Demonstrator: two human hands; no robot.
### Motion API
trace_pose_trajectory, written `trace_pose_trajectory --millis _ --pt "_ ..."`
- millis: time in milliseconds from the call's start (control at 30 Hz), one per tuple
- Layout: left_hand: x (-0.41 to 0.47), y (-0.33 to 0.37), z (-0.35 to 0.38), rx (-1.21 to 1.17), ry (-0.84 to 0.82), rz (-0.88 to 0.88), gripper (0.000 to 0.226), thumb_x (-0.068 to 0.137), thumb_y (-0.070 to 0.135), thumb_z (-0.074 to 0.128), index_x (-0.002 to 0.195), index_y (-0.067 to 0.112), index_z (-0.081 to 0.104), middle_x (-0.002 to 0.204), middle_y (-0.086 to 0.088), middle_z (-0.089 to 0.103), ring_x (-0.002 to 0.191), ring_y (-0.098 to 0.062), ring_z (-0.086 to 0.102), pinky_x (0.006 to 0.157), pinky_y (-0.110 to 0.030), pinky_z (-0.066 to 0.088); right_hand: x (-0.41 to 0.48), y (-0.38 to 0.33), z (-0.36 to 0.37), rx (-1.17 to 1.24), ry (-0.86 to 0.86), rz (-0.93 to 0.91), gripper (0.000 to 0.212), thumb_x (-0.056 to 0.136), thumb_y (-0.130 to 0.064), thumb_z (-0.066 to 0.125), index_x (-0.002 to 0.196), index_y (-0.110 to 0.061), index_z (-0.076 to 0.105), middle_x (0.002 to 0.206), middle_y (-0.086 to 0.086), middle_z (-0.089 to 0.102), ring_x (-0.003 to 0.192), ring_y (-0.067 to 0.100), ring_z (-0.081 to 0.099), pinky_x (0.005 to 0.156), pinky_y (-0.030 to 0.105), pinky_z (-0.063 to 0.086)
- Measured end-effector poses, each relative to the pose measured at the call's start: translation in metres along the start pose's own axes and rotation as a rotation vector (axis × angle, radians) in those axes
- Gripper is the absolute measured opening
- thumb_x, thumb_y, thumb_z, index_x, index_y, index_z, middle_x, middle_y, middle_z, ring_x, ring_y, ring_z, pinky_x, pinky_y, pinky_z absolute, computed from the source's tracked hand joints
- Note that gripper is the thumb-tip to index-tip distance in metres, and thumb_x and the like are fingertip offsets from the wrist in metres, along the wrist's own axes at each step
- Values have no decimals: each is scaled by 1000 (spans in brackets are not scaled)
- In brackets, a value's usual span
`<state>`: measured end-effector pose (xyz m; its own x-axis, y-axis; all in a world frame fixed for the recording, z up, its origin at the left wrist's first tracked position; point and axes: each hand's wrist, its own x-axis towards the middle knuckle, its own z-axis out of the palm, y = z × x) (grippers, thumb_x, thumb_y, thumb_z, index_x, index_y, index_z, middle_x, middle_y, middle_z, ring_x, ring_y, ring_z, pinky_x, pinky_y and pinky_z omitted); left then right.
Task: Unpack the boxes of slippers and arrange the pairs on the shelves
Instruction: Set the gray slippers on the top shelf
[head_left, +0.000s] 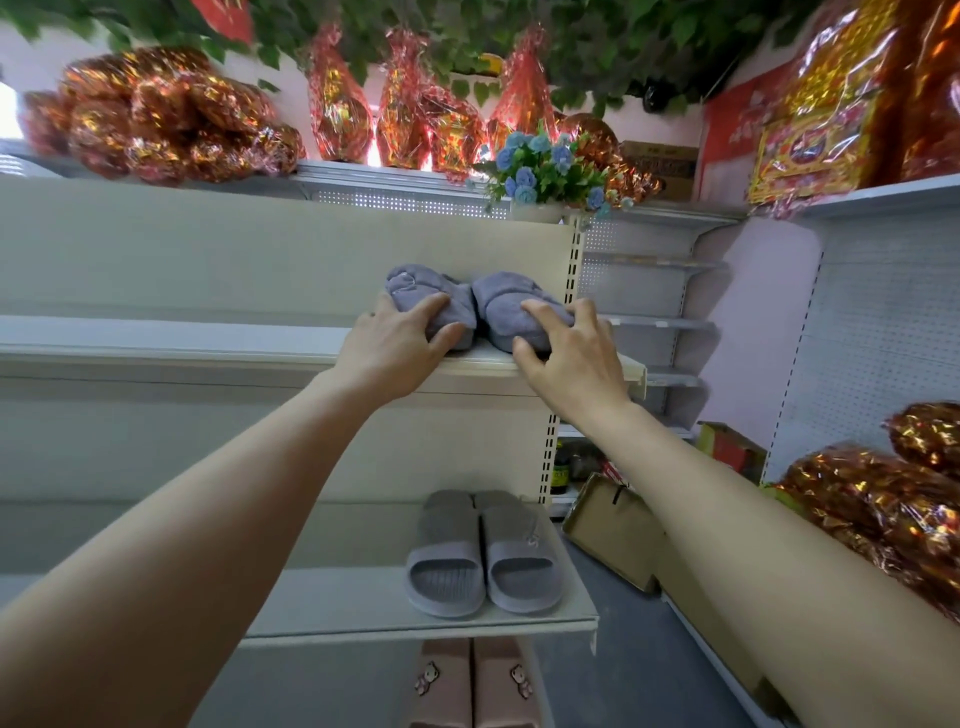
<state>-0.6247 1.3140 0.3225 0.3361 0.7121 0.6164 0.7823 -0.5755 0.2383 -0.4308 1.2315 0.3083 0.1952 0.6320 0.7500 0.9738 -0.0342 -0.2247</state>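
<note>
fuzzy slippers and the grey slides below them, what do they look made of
The fuzzy slippers look like terry or fleece fabric, matte: nappy, creased surface. The grey slides look like moulded foam or rubber, smooth and matte: seamless straps, ribbed footbeds.

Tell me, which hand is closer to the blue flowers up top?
The right. The right hand grips one fuzzy grey slipper on the shelf just below the blue flowers; the left hand grips the other slipper, farther off to the left.

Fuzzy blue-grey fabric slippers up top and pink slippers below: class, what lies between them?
A pair of grey rubber slide slippers on the middle cream shelf, head view.
</note>
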Motion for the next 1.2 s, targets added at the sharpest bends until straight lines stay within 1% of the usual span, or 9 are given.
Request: trace_pose_trajectory --millis 167,333,467,600,667,800,933,1100,1200 --pt "-6 11 -3 24 43 24 54 92 62 39 143 42 37 145 -21 37 116 -44 50 94 -40 42 -1 -4 -4 31 74 -25 52 85 -48 57 134 -30 55 114 8 43 109 31 46 92 35 41" --pt "-13 26 1 -25 93 35 51 91 63 41 139 44 43 142 -18 41 112 -42 52 92 -38 41 -9 -5 -4 -85 172 -56 49 83 -59 53 124 -31 58 110 7 44 105 30 45 81 42 49" --pt "-17 28 9 -64 119 0 50 90 65 41 136 46 45 147 -18 34 117 -43 49 98 -41 40 -10 -2 -3 -107 125 -62 50 88 -57 50 130 -30 51 119 9 42 113 33 43 86 47 50" --pt "-23 30 14 -66 144 -6 47 94 60 39 137 43 41 154 -19 23 129 -41 34 107 -44 32 -15 0 -2 -87 91 -86 50 93 -54 50 135 -27 46 127 12 40 118 34 41 88 45 49" --pt "-28 30 14 -61 175 34 44 96 51 40 138 37 40 154 -20 22 134 -40 28 109 -44 29 -17 0 -4 -91 68 -94 52 94 -52 49 139 -26 43 133 13 38 122 35 40 90 46 48" --pt "-58 25 15 -7 240 169 47 98 34 45 144 27 38 155 -17 23 140 -37 21 104 -48 37 -36 1 -9 -186 112 -136 54 96 -46 50 144 -25 39 146 16 35 129 38 37 96 48 44" --pt "-122 5 28 -5 289 269 47 97 28 50 142 19 43 153 -16 31 141 -36 25 107 -48 36 -98 -3 0 -208 165 -147 53 96 -38 51 145 -24 37 149 18 32 134 38 35 105 50 37" --pt "-246 -26 81 -136 58 168 40 96 26 50 136 22 48 150 -9 36 137 -33 31 96 -47 45 -240 4 39 -178 -6 -108 51 96 -34 47 144 -18 44 139 22 43 122 43 45 98 52 44" --pt "-325 -49 117 -160 -83 121 37 96 26 52 131 18 55 145 -12 43 131 -35 40 102 -45 41 -336 12 67 -220 -212 -74 54 96 -37 36 145 -18 41 143 21 41 122 42 45 96 51 43"
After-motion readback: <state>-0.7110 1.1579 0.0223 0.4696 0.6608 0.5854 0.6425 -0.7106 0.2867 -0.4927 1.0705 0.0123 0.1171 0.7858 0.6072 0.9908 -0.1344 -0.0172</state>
